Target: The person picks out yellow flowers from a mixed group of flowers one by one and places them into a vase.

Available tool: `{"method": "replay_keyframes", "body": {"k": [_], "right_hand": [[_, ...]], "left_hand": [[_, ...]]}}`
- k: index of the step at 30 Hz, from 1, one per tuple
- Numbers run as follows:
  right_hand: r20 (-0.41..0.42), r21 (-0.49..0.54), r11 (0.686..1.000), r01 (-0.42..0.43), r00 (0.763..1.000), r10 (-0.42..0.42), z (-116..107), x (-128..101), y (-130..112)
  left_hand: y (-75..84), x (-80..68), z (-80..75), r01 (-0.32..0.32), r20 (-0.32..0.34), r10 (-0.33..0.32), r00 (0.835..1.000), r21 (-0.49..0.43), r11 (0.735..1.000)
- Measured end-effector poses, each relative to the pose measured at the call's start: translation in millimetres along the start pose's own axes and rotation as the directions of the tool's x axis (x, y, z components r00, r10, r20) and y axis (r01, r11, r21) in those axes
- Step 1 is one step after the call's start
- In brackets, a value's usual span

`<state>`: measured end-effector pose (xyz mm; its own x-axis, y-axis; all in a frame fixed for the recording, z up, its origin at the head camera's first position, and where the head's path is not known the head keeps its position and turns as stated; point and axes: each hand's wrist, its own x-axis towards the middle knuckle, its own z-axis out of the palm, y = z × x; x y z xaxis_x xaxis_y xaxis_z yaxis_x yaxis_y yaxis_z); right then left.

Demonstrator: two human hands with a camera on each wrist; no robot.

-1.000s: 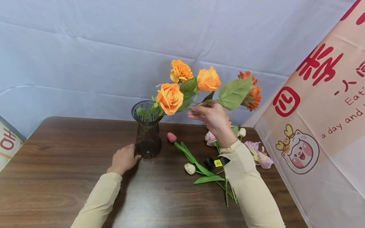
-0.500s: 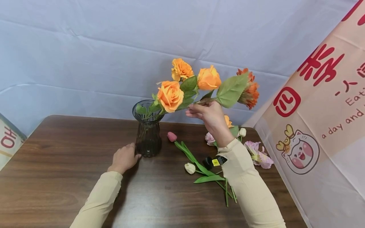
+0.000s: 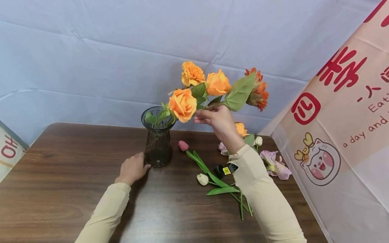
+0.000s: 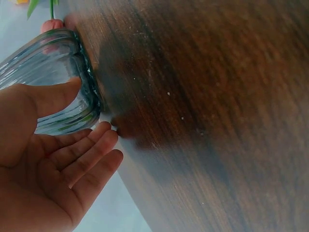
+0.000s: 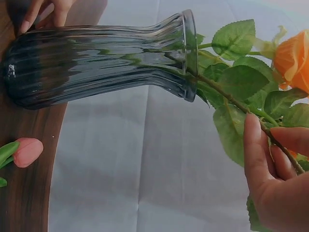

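A ribbed, smoky glass vase [image 3: 158, 148] stands upright on the table. My left hand [image 3: 133, 169] holds its base from the left; in the left wrist view the thumb [image 4: 58, 96] lies across the glass. My right hand [image 3: 219, 120] pinches the stem [image 5: 224, 94] of an orange-red flower [image 3: 258, 91] with a large leaf [image 3: 241, 92]. In the right wrist view the lower end of this stem reaches inside the vase mouth. Two orange roses, one of them the front rose [image 3: 183, 105], and an orange carnation [image 3: 192, 74] lean out of the vase to the right.
A pink tulip [image 3: 183, 145] and a white tulip [image 3: 202, 179] lie right of the vase. Beyond my right forearm are a lilac flower [image 3: 278, 165], a white bud [image 3: 258, 141] and an orange flower [image 3: 241, 129]. A pale cloth [image 3: 106, 67] hangs behind the table [image 3: 76, 162].
My right hand has moved left toward the vase, bringing the orange-red flower with it. The rear rose shifted slightly left. My left hand and the vase stay in place.
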<state>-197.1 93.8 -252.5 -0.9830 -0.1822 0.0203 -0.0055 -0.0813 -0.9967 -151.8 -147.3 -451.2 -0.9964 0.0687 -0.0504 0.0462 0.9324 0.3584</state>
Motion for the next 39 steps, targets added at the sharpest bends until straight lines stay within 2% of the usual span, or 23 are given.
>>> {"method": "replay_keyframes", "body": {"k": [7,12,19,24,30,33,36,39], "right_hand": [[0.004,-0.042,0.999,0.01,1.0,-0.01,2.3,2.7,4.9],[0.013,-0.036,0.999,0.018,1.0,-0.018,2.4,4.0,8.3],[0.008,-0.081,0.997,-0.019,1.0,0.019,6.1,4.4,12.1],[-0.01,-0.167,0.985,0.038,0.999,-0.04,9.2,6.2,17.1],[-0.013,-0.19,0.977,0.097,0.995,-0.101,11.2,7.7,24.9],[-0.012,-0.235,0.964,0.121,0.992,-0.127,12.8,7.2,27.6],[0.023,-0.215,0.968,0.132,0.991,-0.13,14.6,6.2,30.0],[0.095,-0.151,0.98,0.133,0.988,-0.119,16.1,5.4,32.6]], "left_hand": [[1.6,-0.4,1.2,0.005,0.0,-0.005,1.0,0.004,1.0],[2.9,-0.9,2.1,0.006,-0.001,-0.006,1.0,0.009,1.0],[3.6,-1.9,2.8,0.002,-0.005,-0.002,1.0,0.005,1.0],[3.4,-2.7,2.7,-0.002,-0.008,0.002,1.0,0.006,1.0],[3.3,-3.0,2.4,-0.005,-0.009,0.005,1.0,0.005,1.0],[3.0,-2.7,2.8,-0.003,-0.004,0.003,1.0,0.005,1.0],[2.7,-2.3,3.2,0.0,-0.003,0.001,1.0,0.005,1.0],[2.2,-2.0,3.6,-0.002,-0.005,0.002,1.0,0.006,1.0]]}}
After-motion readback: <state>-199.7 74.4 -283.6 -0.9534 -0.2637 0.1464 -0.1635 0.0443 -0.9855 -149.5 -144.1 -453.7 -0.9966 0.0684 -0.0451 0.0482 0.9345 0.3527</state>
